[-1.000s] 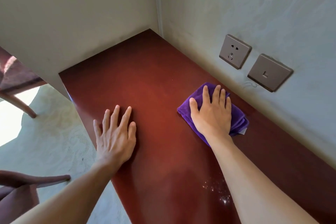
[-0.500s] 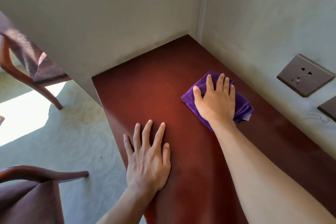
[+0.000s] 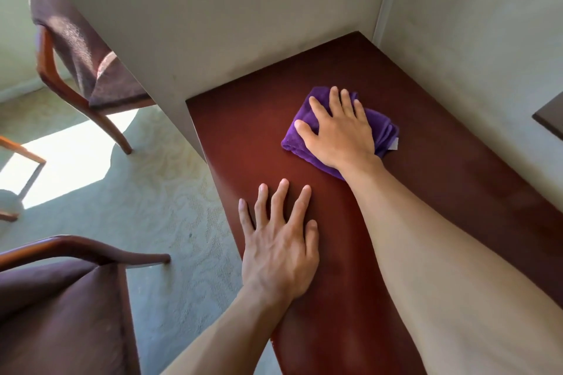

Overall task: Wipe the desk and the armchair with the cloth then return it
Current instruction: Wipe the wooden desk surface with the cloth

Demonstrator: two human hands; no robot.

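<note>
Over on the left, a second chair [image 3: 91, 52] with a dark plum seat and reddish wooden legs stands on the pale patterned carpet [image 3: 158, 192], partly tucked behind the wall edge, with a bright patch of sunlight on the floor beside it. Nearer, at the lower left, the armchair [image 3: 61, 307] shows its curved wooden arm and plum upholstery, sitting just beside the table's left edge but apart from it.

The table [image 3: 249, 137] is a long, glossy reddish-brown top that runs into the corner where the two pale walls meet. The left hand [image 3: 278, 240] lies flat on it near the left edge, palm down, fingers spread wide and holding nothing.

Further along and closer to the corner, the right hand [image 3: 338, 131] presses palm down on the cloth [image 3: 382, 128], fingers extended and a little fanned, not curled around it. The cloth is purple, folded into a thick pad, lying on the table under that hand, with its edges showing on both sides and a small white tag poking out at its right side. At the far right edge, a dark plate on the wall [image 3: 550, 119] is only partly in view.
</note>
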